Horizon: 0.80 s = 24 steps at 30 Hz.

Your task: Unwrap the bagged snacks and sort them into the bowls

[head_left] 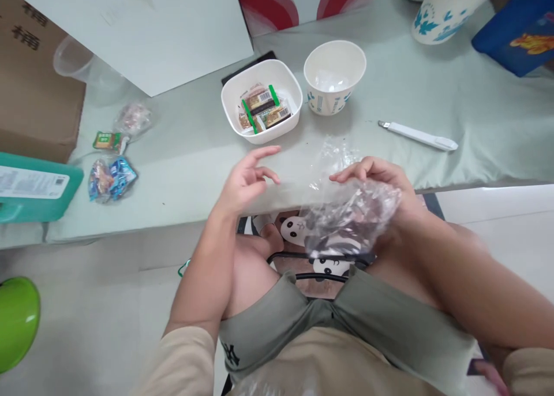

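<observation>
My right hand point(381, 179) has its fingers closed on a crinkled clear plastic bag point(346, 223), which hangs over the table's front edge above my lap. Beside it, my left hand point(249, 179) is raised with fingers apart and nothing in them. Just beyond the left hand stands a white bowl point(229, 104) holding several small wrapped snacks point(264, 107) with green strips. Right of the bowl is a white paper cup point(335, 75) with blue print and some clear plastic inside. A white utility knife point(419, 136) lies to the right, its metal tip pointing left.
On the left lie small wrapped snacks point(113, 179) and a crumpled clear bag point(134, 119), near a green container point(38, 188) and a cardboard box point(38, 73). Another paper cup point(445, 15) and a blue bag point(519, 32) stand back right. A white panel point(151, 26) rises behind.
</observation>
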Available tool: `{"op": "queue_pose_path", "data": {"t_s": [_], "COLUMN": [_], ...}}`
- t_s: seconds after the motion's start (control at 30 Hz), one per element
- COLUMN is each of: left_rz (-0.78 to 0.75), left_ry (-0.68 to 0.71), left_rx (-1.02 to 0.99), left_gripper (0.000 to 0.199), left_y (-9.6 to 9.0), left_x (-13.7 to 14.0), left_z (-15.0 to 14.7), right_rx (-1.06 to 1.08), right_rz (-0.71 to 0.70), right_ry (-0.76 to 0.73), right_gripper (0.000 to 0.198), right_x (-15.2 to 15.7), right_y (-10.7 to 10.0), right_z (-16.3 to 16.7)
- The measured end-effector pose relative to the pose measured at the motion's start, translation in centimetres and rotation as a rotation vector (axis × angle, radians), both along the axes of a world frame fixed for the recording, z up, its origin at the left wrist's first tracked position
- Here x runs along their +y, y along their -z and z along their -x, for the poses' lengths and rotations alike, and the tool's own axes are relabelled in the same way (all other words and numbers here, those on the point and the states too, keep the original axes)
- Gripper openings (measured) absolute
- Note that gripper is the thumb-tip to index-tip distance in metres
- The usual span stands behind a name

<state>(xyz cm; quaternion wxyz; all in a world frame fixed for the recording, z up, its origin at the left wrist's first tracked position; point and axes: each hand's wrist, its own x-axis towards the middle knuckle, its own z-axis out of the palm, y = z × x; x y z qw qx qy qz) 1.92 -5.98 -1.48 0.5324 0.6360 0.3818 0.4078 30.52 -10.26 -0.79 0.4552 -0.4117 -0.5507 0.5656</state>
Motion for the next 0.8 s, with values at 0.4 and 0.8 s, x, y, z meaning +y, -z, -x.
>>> {"op": "queue_pose_path", "data": {"t_s": [0.4,0.8], "left_rz": [0.049,0.272], "left_ry": [0.062,0.154], "left_rx": [0.237,0.387], "left_gripper": [0.025,0.028], "left_y": [0.2,-1.5], "left_x": [0.4,0.9], "left_z": [-6.6,-7.2], "right_rx": [-0.307,-0.537], "right_rz": [-0.419,-0.098], "right_ry": [0.156,0.402], "right_gripper": [0.025,0.028], "right_x": [0.4,-0.1], "right_y": [0.8,-0.1], "right_z": [-0.5,-1.3]}}
